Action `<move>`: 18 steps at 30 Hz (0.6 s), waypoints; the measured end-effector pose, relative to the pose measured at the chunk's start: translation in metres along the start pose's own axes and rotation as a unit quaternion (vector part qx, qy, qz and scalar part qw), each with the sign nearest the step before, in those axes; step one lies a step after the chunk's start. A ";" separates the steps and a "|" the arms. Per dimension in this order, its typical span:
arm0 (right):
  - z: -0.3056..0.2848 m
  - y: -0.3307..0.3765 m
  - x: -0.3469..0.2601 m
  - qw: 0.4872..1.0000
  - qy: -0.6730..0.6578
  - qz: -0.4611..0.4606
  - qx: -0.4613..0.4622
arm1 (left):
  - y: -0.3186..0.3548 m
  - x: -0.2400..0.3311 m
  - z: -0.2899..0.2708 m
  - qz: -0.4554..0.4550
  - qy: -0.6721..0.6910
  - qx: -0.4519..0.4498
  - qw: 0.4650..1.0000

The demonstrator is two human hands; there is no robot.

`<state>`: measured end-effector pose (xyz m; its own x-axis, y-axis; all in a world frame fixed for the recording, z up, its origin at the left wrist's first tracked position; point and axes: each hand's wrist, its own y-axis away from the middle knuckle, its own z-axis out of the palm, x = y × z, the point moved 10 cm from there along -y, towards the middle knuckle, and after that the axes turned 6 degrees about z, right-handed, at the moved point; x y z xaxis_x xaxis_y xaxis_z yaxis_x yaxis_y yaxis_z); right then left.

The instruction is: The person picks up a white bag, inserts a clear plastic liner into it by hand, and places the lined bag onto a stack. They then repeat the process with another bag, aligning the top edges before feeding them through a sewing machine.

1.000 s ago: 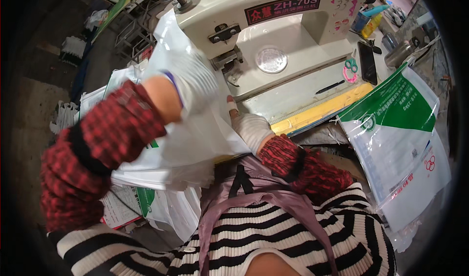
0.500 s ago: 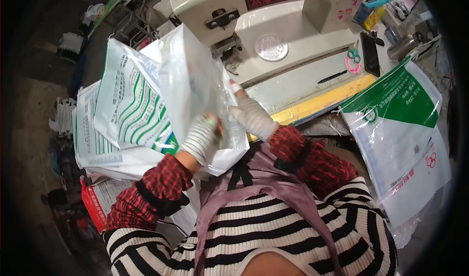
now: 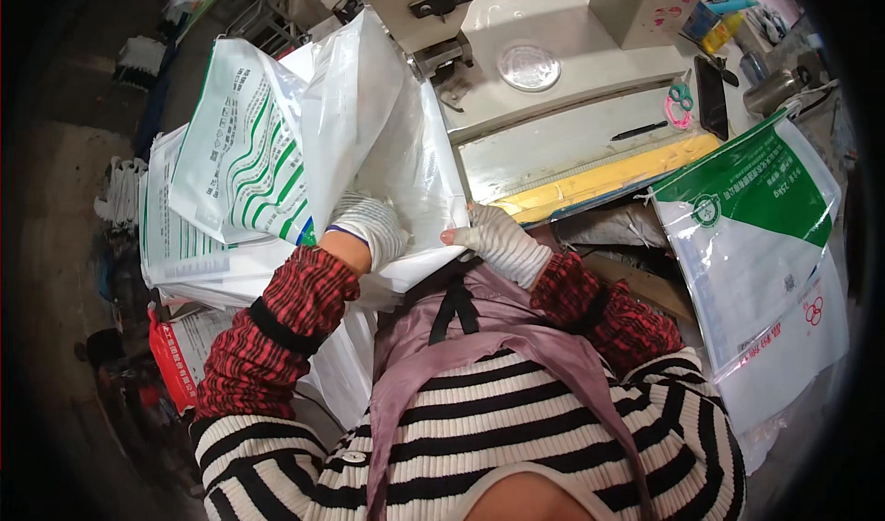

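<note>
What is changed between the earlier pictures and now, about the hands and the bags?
The left hand dropped from near the machine toward the apron, over the white bag; the right hand moved down along that bag's right edge. Green-striped printing at left came into fuller view. Scissors, pen and phone stayed put.

We take this for a sewing workshop or a corner of a small factory. A big cream sewing machine (image 3: 636,23) fills the far side of the worktop (image 3: 553,163), with scissors (image 3: 679,106) and a pen (image 3: 638,132) toward its right end. Off the left edge we see a pile of white printed sacks (image 3: 198,267); beside the near edge's right end, a green-and-white sack (image 3: 784,309). The checked oversleeves (image 3: 263,373) and mauve apron (image 3: 489,318) look like workwear to us. Metal frames (image 3: 263,18) and white bundles (image 3: 120,194) crowd the dim area farther left.
</note>
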<state>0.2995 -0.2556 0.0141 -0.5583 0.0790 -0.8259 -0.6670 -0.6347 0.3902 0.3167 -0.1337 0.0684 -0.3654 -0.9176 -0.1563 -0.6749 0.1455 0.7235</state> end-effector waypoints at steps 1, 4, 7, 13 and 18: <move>0.002 0.003 0.000 1.000 -0.012 0.022 -0.012 | 0.005 0.002 -0.006 -0.002 0.002 -0.001 1.000; 0.001 0.010 -0.006 0.998 -0.052 0.039 -0.025 | 0.010 -0.009 -0.027 -0.062 0.113 0.040 0.991; 0.004 0.011 -0.011 0.996 -0.070 0.026 -0.049 | 0.043 0.008 -0.095 0.085 0.067 0.454 0.884; 0.000 0.005 -0.009 0.998 -0.026 -0.014 -0.061 | 0.028 0.010 -0.100 0.093 0.045 0.485 0.869; 0.006 0.012 -0.023 0.993 -0.093 -0.039 -0.055 | -0.005 -0.020 -0.065 0.003 0.382 0.397 0.834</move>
<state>0.3014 -0.2605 0.0401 -0.5951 0.2655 -0.7585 -0.6600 -0.7001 0.2726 0.3690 -0.1398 0.1116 -0.0594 -0.8396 0.5399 -0.9974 0.0718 0.0018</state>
